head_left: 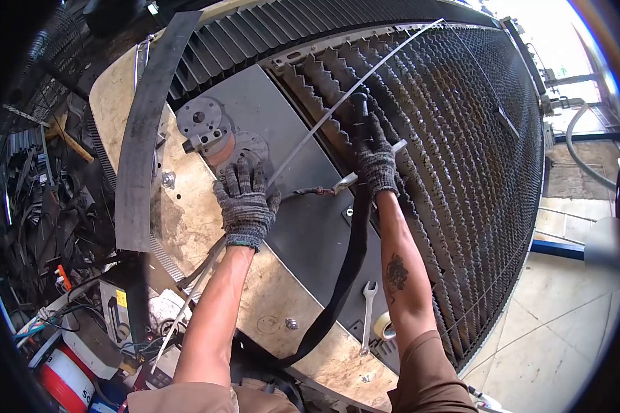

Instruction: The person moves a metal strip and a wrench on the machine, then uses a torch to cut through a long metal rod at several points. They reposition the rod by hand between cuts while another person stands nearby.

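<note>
My left hand [246, 205], in a grey knitted glove, lies palm down with its fingers extended over a long thin metal strip [337, 107] and the grey metal plate [297, 131]. The strip slants up and right across the toothed slats [455, 124]. My right hand [377, 164], gloved alike, is closed around a black torch-like tool [360, 110] whose head points away from me above the slats. A thick black sleeved cable [355, 255] runs from near that hand down toward my body. Between my hands lies a pale metal clamp-like piece [345, 182] on a dark cable.
Round metal flanges [200, 117] sit beyond my left hand. A wide dark metal strip [141, 151] lies along the left edge. Nearer me are a wrench [368, 310] and a tape roll [386, 326]. Scrap strips [38, 199] pile on the floor at left.
</note>
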Available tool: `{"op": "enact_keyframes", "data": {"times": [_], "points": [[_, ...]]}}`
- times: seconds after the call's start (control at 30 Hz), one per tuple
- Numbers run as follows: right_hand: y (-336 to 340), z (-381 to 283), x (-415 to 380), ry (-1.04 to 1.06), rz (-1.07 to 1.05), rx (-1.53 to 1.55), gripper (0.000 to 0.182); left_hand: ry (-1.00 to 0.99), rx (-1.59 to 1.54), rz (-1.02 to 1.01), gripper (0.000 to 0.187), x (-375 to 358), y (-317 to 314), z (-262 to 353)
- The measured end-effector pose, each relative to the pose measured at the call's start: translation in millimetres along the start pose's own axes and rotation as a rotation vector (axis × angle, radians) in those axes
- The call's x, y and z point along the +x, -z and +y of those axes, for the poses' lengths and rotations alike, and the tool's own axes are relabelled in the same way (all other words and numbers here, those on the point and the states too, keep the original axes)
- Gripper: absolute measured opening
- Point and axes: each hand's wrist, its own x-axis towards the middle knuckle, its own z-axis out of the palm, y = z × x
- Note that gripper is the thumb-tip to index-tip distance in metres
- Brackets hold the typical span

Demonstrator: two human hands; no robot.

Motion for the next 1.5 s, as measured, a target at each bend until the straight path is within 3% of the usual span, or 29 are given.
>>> {"op": "enact_keyframes", "data": {"times": [0.23, 0.3, 0.4, 0.9, 0.93, 1.23, 1.27, 1.3, 1.37, 1.5], "points": [[-1.4, -25.8, -5.2, -0.033, -0.012, -0.032, 0.066, 0.011, 0.016, -0.002, 0.078, 0.6, -0.1, 0.4], [-5.3, -14.4, -2.2, 0.088, 0.055, -0.125, 0.062, 0.007, 0.012, 0.000, 0.077, 1.1, -0.2, 0.0], [-2.4, -33.4, -5.5, -0.016, 0.020, -0.062, 0.067, -0.001, 0.000, 0.017, 0.077, 0.3, -2.1, -0.4], [-9.5, -47.4, -9.9, -0.008, 0.047, -0.139, 0.059, -0.003, 0.033, 0.044, 0.080, 0.8, -2.2, 0.5], [-11.0, -46.8, -6.5, -0.023, 0.048, -0.260, 0.069, -0.004, 0.034, 0.055, 0.080, 1.0, -1.8, -0.1], [-5.5, -59.7, -18.4, 0.069, 0.036, -0.107, 0.065, -0.027, 0.033, 0.079, 0.077, 0.4, -0.3, -1.4], [-4.2, -59.4, -16.2, -0.148, -0.037, -0.035, 0.068, -0.029, 0.033, 0.077, 0.077, 0.6, -0.1, -1.5], [-5.8, -54.1, -14.6, -0.151, -0.037, -0.036, 0.068, -0.027, 0.035, 0.073, 0.077, 0.9, 0.2, -1.4], [-10.6, -45.8, -13.4, 0.040, 0.082, -0.138, 0.067, -0.028, 0.037, 0.067, 0.076, 1.2, 0.4, -1.1], [-12.0, -41.3, -12.1, 0.080, 0.108, -0.149, 0.067, -0.026, 0.031, 0.064, 0.076, 1.0, -0.1, -1.3]]}}
